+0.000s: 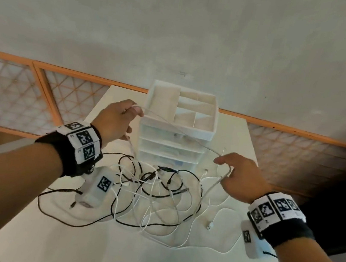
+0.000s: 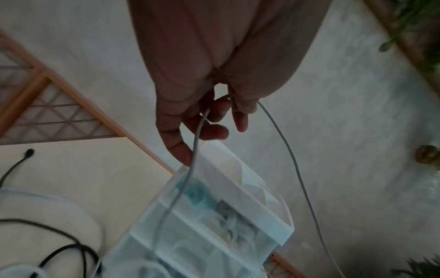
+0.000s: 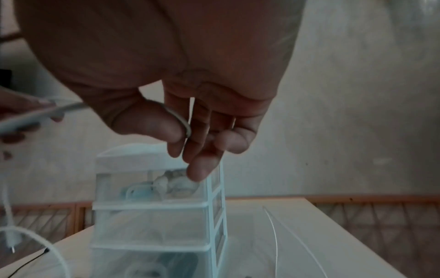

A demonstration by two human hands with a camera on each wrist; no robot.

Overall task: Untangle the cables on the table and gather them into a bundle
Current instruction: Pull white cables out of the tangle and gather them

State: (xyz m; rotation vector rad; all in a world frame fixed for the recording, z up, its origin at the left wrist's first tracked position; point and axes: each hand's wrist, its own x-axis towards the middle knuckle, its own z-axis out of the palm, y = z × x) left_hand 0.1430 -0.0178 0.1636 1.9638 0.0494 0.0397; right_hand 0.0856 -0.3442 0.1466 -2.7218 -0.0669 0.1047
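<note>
A tangle of black and white cables (image 1: 153,197) lies on the white table (image 1: 104,255) in front of the drawer unit. One thin white cable (image 1: 181,132) is stretched in the air between both hands. My left hand (image 1: 119,120) is raised at the left of the drawers and pinches this cable (image 2: 197,135) between thumb and fingers. My right hand (image 1: 239,176), lower and to the right, holds the same cable (image 3: 181,120) against its thumb, the other fingers loosely curled. A white plug end (image 1: 210,225) lies loose on the table near the right wrist.
A translucent white drawer unit (image 1: 178,136) with an open divided tray on top stands at the back middle of the table, just behind the tangle. A lattice screen with an orange frame (image 1: 38,92) runs behind the table. Bare table surface lies in front of the tangle.
</note>
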